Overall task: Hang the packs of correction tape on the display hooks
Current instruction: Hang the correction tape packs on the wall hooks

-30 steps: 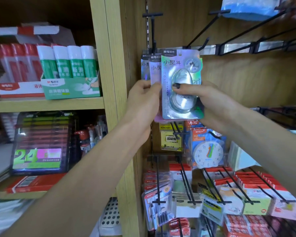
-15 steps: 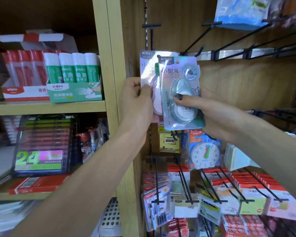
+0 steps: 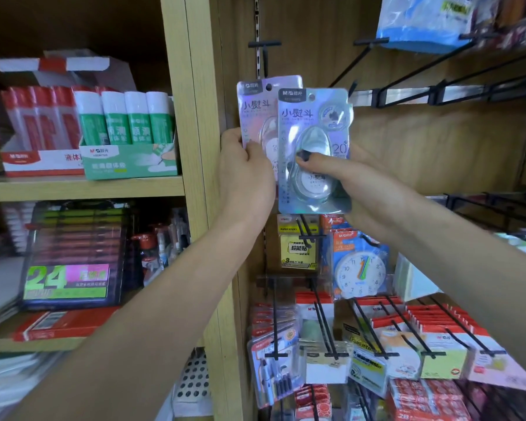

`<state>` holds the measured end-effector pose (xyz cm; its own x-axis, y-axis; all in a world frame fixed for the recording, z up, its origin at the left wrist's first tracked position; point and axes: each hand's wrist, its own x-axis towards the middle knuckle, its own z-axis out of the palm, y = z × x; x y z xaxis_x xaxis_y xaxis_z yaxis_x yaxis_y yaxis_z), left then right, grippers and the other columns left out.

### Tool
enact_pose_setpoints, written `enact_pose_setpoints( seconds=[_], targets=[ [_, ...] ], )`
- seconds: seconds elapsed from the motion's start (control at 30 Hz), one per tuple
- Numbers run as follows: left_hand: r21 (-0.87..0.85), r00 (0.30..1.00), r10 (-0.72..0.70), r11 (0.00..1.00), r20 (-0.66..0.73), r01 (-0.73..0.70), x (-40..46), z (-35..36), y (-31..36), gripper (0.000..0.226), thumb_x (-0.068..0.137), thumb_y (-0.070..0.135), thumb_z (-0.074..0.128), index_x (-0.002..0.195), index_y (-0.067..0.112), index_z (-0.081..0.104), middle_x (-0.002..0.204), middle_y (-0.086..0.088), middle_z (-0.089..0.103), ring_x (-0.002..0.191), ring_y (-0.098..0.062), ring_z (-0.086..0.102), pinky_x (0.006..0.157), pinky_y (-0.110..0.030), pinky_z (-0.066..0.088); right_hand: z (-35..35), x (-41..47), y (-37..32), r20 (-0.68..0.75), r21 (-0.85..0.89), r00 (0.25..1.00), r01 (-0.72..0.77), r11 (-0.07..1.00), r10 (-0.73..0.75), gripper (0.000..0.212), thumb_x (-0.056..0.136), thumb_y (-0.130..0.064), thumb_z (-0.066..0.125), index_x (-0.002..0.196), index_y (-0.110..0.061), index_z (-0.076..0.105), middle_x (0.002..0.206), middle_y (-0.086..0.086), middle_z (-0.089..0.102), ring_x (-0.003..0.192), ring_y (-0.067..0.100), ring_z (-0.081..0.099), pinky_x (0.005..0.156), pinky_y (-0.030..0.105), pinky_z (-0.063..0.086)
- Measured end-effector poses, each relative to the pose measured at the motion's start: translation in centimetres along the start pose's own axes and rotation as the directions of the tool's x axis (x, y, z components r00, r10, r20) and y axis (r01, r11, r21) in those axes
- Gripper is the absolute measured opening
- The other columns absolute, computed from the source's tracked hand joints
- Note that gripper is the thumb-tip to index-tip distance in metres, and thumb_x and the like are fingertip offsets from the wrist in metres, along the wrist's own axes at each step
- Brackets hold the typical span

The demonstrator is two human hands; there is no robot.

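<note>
Now left hand [image 3: 246,174] raised, pinching pink pack [image 3: 257,113], right hand [image 3: 346,177] gripping blue pack [image 3: 315,123]

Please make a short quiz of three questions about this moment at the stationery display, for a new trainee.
1. True or false: the blue pack already hangs on the hook.
2. Which hand holds the pink pack?
3. The toy clock hangs: A) above the packs, B) below the packs.

Key:
1. False; the right hand holds it below the hook.
2. The left hand.
3. B.
</note>
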<state>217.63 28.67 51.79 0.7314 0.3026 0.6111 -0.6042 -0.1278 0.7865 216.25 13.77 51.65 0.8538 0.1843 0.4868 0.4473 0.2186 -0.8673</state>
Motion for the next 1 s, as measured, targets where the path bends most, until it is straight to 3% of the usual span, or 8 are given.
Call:
enact_pose_setpoints(
  seconds=[0.1,0.2,0.4,0.53,0.7,0.83,0.93,1.0],
  targets=[
    [0.013,0.999,0.017,1.000,0.027,-0.018,0.2,-0.1,-0.2,0.023,0.109,0.017,0.039,0.129,0.022,0.050,0.103,0.002,0.071,0.094,-0.024,0.071,0.087,-0.052,0.059,0.4,0.5,0.2,-0.014,0.012,1.000,0.006,1.000,-0.006,0.035,0.096,-0.008,0.069,0.131,-0.013,0.067,0.109,0.002,0.081,0.094,0.018,0.079,0.071,0.029,0.063],
    [0.047,0.993,0.056,0.997,0.103,-0.061,0.1,-0.2,-0.7,0.044,0.109,0.025,0.042,0.153,0.026,0.035,0.106,0.018,0.066,0.100,-0.017,0.072,0.096,-0.050,0.059,0.7,1.1,0.5,-0.031,0.011,0.999,-0.006,1.000,0.006,0.040,0.095,-0.009,0.071,0.135,-0.012,0.066,0.120,0.008,0.078,0.105,0.025,0.078,0.075,0.032,0.063],
    [0.174,0.980,-0.069,0.984,0.188,0.036,1.3,0.7,-2.0,0.055,0.108,0.043,0.039,0.162,0.040,0.024,0.151,-0.006,0.053,0.111,-0.019,0.065,0.096,-0.036,0.052,1.0,2.8,1.7,-0.072,0.031,0.997,-0.032,0.999,0.034,0.041,0.096,-0.006,0.069,0.137,-0.008,0.064,0.125,0.012,0.076,0.111,0.028,0.076,0.083,0.031,0.065],
    [0.152,0.962,-0.167,0.979,0.217,0.136,1.7,1.5,-2.7,0.074,0.088,0.063,0.034,0.159,0.040,0.029,0.155,-0.010,0.049,0.132,-0.028,0.058,0.115,-0.049,0.045,1.0,4.9,2.3,-0.117,0.074,0.987,-0.100,0.992,0.108,0.038,0.098,-0.008,0.067,0.137,-0.006,0.064,0.128,0.013,0.074,0.096,0.021,0.077,0.069,0.025,0.064],
    [0.103,0.929,-0.322,0.946,0.184,0.307,4.1,3.1,-4.1,0.066,0.099,0.064,0.034,0.157,0.033,0.037,0.155,-0.003,0.053,0.145,-0.026,0.045,0.122,-0.047,0.034,1.1,8.0,2.7,-0.152,0.072,0.959,-0.230,0.970,0.239,0.033,0.101,-0.016,0.065,0.133,-0.008,0.064,0.100,0.008,0.077,0.074,0.015,0.076,0.062,0.028,0.065],
    [0.066,0.878,-0.451,0.892,0.162,0.446,4.9,3.5,-3.6,0.067,0.104,0.069,0.036,0.157,0.029,0.043,0.154,-0.001,0.054,0.139,-0.027,0.050,0.114,-0.044,0.037,1.2,9.9,3.0,-0.217,0.072,0.936,-0.268,0.961,0.277,0.039,0.100,-0.017,0.068,0.136,-0.005,0.062,0.117,0.013,0.076,0.092,0.024,0.074,0.085,0.039,0.061],
    [0.079,0.851,-0.494,0.869,0.176,0.488,5.2,4.0,-3.6,0.071,0.104,0.071,0.036,0.158,0.026,0.043,0.158,-0.001,0.052,0.141,-0.027,0.049,0.117,-0.044,0.038,1.1,10.2,3.3,-0.216,0.031,0.938,-0.271,0.962,0.272,0.021,0.101,-0.017,0.065,0.120,-0.007,0.066,0.105,0.012,0.074,0.089,0.024,0.072,0.093,0.043,0.057],
    [0.058,0.855,-0.486,0.873,0.181,0.484,5.1,3.8,-4.0,0.063,0.107,0.064,0.036,0.156,0.026,0.044,0.153,-0.001,0.055,0.130,-0.026,0.056,0.110,-0.039,0.043,0.6,10.0,3.8,-0.251,-0.009,0.931,-0.275,0.961,0.264,0.025,0.099,-0.018,0.068,0.121,-0.006,0.065,0.112,0.015,0.075,0.104,0.032,0.074,0.101,0.050,0.057]
  ],
)
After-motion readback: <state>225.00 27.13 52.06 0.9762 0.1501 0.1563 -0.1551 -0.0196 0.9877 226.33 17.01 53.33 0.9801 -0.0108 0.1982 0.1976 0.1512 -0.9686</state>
